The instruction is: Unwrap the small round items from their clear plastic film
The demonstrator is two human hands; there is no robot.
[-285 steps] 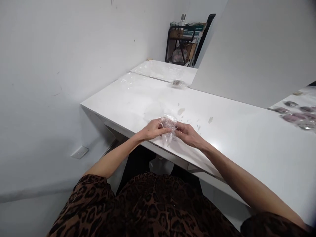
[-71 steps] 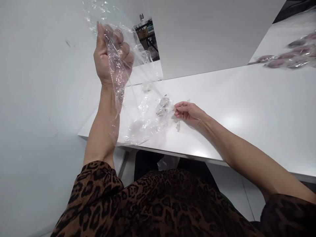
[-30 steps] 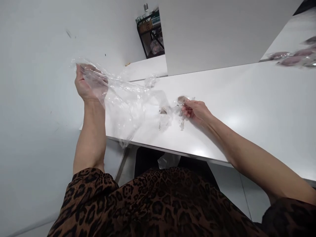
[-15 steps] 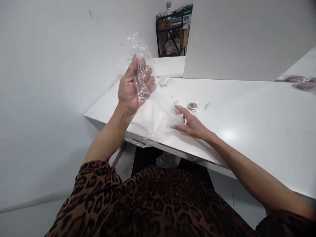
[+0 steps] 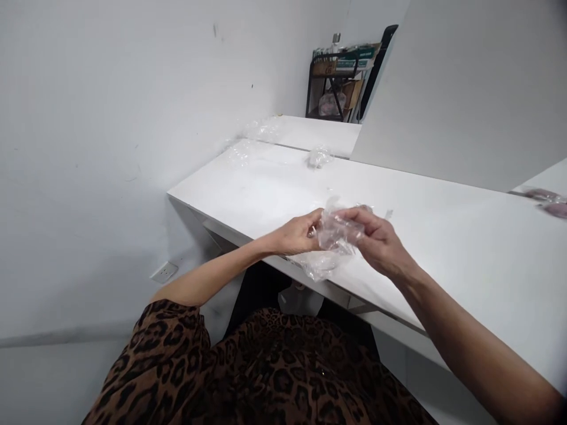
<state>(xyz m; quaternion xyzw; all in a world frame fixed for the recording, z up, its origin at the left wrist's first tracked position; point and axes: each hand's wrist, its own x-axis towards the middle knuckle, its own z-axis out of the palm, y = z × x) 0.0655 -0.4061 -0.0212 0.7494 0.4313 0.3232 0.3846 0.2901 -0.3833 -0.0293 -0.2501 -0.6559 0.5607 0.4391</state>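
Both hands meet over the front part of the white table (image 5: 443,254), with a crumpled clear plastic bag (image 5: 334,231) between them. My left hand (image 5: 297,234) comes from the left and has its fingers closed on the bag, its fingertips partly covered by the film. From the right, my right hand (image 5: 376,236) pinches the other side of the bag. A loose part of the film hangs down near the table's front edge. Behind my right hand the small wrapped round item is mostly hidden.
A crumpled piece of clear plastic (image 5: 319,157) lies near the back edge, and more film (image 5: 241,150) lies by the left wall. Wrapped pinkish items (image 5: 556,208) are at the far right. Beyond a grey partition (image 5: 447,100) stands a black shelf rack (image 5: 332,88) with boxes.
My left hand has come down and right to the table, bringing the bag with it. My right hand, formerly spread beside the film, has closed on it. The view has shifted somewhat.
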